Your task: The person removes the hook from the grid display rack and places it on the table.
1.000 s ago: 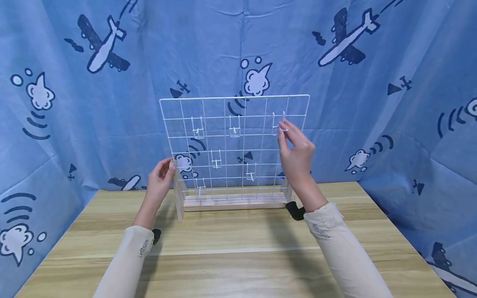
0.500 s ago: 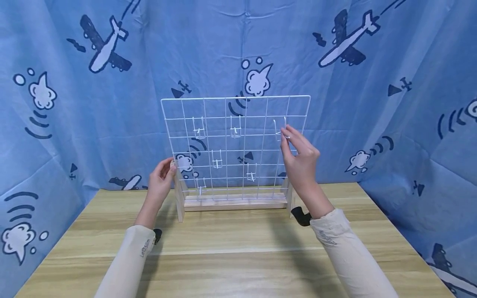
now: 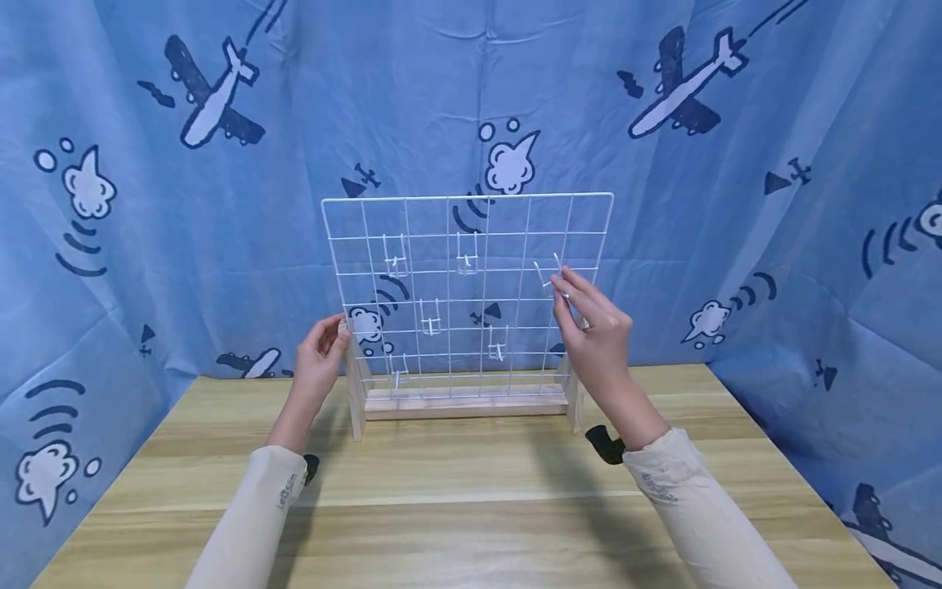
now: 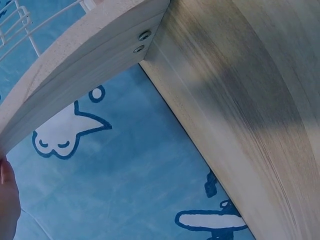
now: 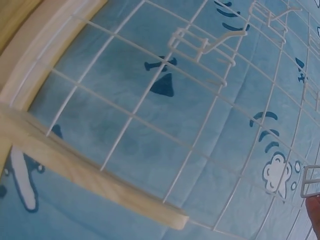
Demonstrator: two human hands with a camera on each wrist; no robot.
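A white wire grid panel (image 3: 468, 196) stands upright in a wooden base (image 3: 467, 408) on the table. My left hand (image 3: 318, 352) grips the top of the left wooden support (image 3: 356, 401), thumb in front; only a bit of that hand (image 4: 9, 205) shows in the left wrist view. With thumb and fingertips, my right hand (image 3: 599, 327) pinches a white wire hook (image 3: 543, 274) before the panel's upper right. The hook's two prongs tilt up and left, seemingly off the wires. In the right wrist view, part of this hook (image 5: 306, 181) appears at the right edge.
Several more white hooks hang on the grid, among them an upper-left hook (image 3: 396, 263), an upper-middle one (image 3: 467, 263) and a lower-right one (image 3: 498, 351). A blue curtain (image 3: 412, 98) hangs behind the wooden table (image 3: 441, 523).
My right hand has drawn the hook down from the upper-right grid wires and toward me, tilting it. The left hand has stayed on the support.
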